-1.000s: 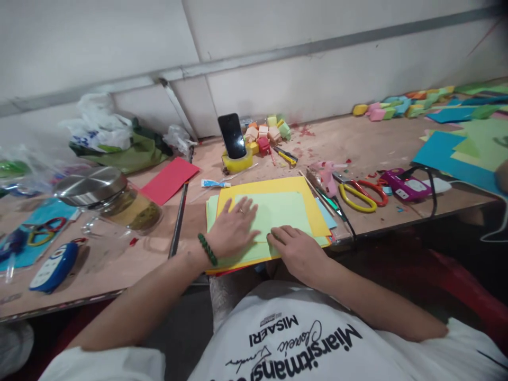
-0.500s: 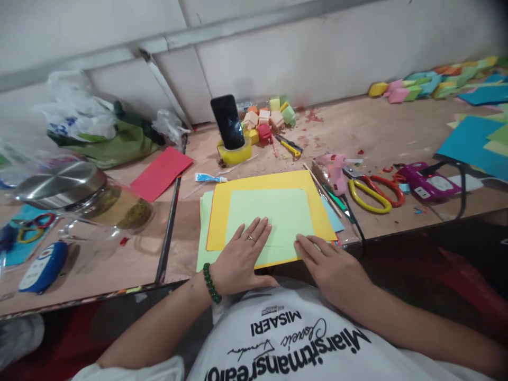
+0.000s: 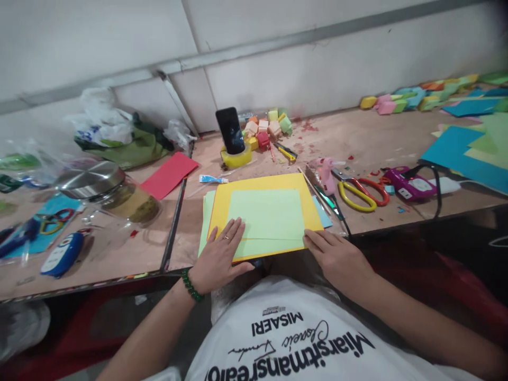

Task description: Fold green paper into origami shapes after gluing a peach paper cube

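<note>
A light green paper sheet [image 3: 266, 214] lies on a yellow sheet [image 3: 262, 185] atop a small stack at the table's near edge. My left hand [image 3: 219, 255], with a ring and a green bead bracelet, rests flat on the stack's near left corner, fingers stretched out. At the near right corner my right hand [image 3: 335, 257] lies flat, fingertips touching the green and yellow sheets' edge. Neither hand holds anything.
Right of the stack lie a pink glue gun [image 3: 326, 174], yellow-and-red scissors [image 3: 359, 193] and a purple glue gun [image 3: 405, 184]. A phone [image 3: 230, 130] stands in a tape roll near paper cubes [image 3: 266, 127]. A lidded glass jar [image 3: 115, 194] and red paper [image 3: 169, 174] sit left.
Both hands have slid back toward me along the sheets: the left from the green sheet's middle to its near left corner, the right outward to the near right corner.
</note>
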A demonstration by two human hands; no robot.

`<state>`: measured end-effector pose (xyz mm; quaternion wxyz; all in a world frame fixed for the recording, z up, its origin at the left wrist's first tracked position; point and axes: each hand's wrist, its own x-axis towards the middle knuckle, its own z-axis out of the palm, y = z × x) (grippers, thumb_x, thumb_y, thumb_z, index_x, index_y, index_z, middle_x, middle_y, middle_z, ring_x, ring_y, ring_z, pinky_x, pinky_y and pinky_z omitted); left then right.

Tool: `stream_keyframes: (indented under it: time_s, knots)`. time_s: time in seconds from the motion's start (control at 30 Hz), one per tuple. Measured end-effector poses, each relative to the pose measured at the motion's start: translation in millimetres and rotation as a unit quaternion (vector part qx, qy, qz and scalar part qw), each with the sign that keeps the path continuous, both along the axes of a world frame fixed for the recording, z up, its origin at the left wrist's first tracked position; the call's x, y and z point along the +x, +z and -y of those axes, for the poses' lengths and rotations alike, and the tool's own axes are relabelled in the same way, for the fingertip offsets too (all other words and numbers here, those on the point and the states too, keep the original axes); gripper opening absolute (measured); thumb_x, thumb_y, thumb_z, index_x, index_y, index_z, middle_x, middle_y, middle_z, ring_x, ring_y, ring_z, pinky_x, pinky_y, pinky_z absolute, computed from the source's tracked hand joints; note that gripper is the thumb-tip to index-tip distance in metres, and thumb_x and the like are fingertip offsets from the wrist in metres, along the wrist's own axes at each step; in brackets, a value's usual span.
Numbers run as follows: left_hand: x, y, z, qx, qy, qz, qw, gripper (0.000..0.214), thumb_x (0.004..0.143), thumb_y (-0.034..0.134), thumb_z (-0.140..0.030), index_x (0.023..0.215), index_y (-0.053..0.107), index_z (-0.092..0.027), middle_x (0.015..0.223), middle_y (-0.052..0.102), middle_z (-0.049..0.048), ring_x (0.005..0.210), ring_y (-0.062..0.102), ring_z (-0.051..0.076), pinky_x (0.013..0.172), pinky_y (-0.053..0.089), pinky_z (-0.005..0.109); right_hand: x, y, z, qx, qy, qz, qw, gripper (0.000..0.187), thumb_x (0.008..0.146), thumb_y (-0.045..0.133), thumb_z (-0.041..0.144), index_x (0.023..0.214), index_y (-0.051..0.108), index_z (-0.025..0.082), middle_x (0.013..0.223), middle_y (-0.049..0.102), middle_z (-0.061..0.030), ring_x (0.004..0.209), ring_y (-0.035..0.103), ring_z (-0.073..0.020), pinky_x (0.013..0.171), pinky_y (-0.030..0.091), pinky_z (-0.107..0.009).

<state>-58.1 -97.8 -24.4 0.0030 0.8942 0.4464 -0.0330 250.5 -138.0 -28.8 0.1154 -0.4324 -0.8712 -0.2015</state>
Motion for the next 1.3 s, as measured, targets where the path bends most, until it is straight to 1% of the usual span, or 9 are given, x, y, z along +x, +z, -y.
stream_keyframes:
  time_s: [0.17,0.27,0.33,0.43,0.53,0.87,1.1,1.23,1.3]
  knots:
    - [-15.1,-5.6,18.1,0.076,0.078,-0.014,0.994,0.088,0.089,0.020,-0.074,0.152,0.030,-0.013,0.155,0.035,0.0174,0.144,0.031,0.033,0.111,0.029,0.055,3.9,3.1,-1.1,-0.002,0.010,-0.015,1.000,0.031,0.077,0.054,0.001,0.101,0.072,0.009,0.104,0.073,-0.0089,0.087,0.061,-0.0217,0.078,0.049,-0.032]
    - [-2.6,2.0,24.7,0.121,0.098,-0.007,0.988,0.085,0.090,0.025,-0.072,0.147,0.038,-0.011,0.155,0.035,0.0206,0.143,0.031,0.037,0.111,0.026,0.059,-4.7,10.3,-4.8,-0.020,-0.002,-0.038,0.999,0.025,0.078,0.056,0.002,0.095,0.072,0.011,0.099,0.073,-0.0095,0.086,0.061,-0.0230,0.076,0.048,-0.034]
    - [15.8,8.9,25.8,0.126,0.072,0.008,0.989,0.086,0.089,0.031,-0.073,0.145,0.041,-0.010,0.152,0.039,0.0213,0.140,0.035,0.036,0.112,0.026,0.057,-19.6,13.1,-11.0,-0.031,0.005,-0.062,0.998,0.026,0.080,0.054,0.003,0.098,0.070,0.012,0.103,0.072,-0.0101,0.091,0.060,-0.0242,0.079,0.048,-0.035]
    - [43.1,14.8,24.3,0.088,0.009,0.031,0.996,0.073,0.089,0.039,-0.070,0.135,0.053,-0.016,0.136,0.058,0.0155,0.125,0.052,0.030,0.110,0.032,0.050,-46.6,10.4,-24.0,-0.074,0.082,-0.077,0.991,0.028,0.085,0.054,0.007,0.109,0.066,0.013,0.111,0.070,-0.0098,0.094,0.060,-0.0233,0.076,0.049,-0.034]
    - [52.5,13.3,23.2,0.083,-0.004,0.060,0.995,0.059,0.092,0.044,-0.062,0.129,0.056,-0.017,0.127,0.065,0.0118,0.116,0.058,0.027,0.106,0.036,0.048,-60.1,4.4,-34.1,-0.108,0.116,-0.062,0.985,0.027,0.086,0.055,0.009,0.111,0.064,0.012,0.105,0.070,-0.0099,0.089,0.059,-0.0226,0.070,0.049,-0.033]
    - [35.6,3.7,27.4,0.157,0.012,0.138,0.978,0.048,0.096,0.043,-0.055,0.117,0.065,-0.018,0.117,0.070,0.0095,0.104,0.062,0.025,0.090,0.039,0.043,-24.0,7.8,-41.6,-0.113,0.213,0.001,0.971,0.024,0.090,0.045,0.007,0.105,0.063,0.014,0.104,0.067,-0.0112,0.090,0.059,-0.0210,0.071,0.050,-0.032]
    - [13.0,-4.3,28.2,0.209,0.080,0.152,0.963,0.049,0.096,0.042,-0.055,0.111,0.069,-0.017,0.107,0.072,0.0100,0.096,0.062,0.025,0.087,0.041,0.042,4.3,17.3,-30.8,-0.072,0.202,0.002,0.977,0.029,0.087,0.042,0.001,0.103,0.064,0.012,0.099,0.070,-0.0113,0.089,0.061,-0.0214,0.073,0.051,-0.033]
    - [3.6,-6.0,29.8,0.198,0.077,0.147,0.966,0.046,0.094,0.048,-0.052,0.116,0.068,-0.017,0.109,0.071,0.0111,0.099,0.061,0.026,0.089,0.042,0.043,-21.9,23.7,-33.8,-0.111,0.179,-0.018,0.977,0.028,0.085,0.043,0.000,0.097,0.065,0.014,0.090,0.070,-0.0094,0.083,0.061,-0.0212,0.071,0.052,-0.033]
    - [4.0,-5.6,31.5,0.186,0.085,0.144,0.968,0.045,0.092,0.052,-0.052,0.118,0.067,-0.018,0.110,0.070,0.0114,0.101,0.060,0.027,0.094,0.041,0.046,-51.2,23.3,-39.0,-0.116,0.201,-0.054,0.971,0.036,0.087,0.043,0.002,0.116,0.061,0.011,0.107,0.070,-0.0120,0.097,0.061,-0.0222,0.082,0.053,-0.035]
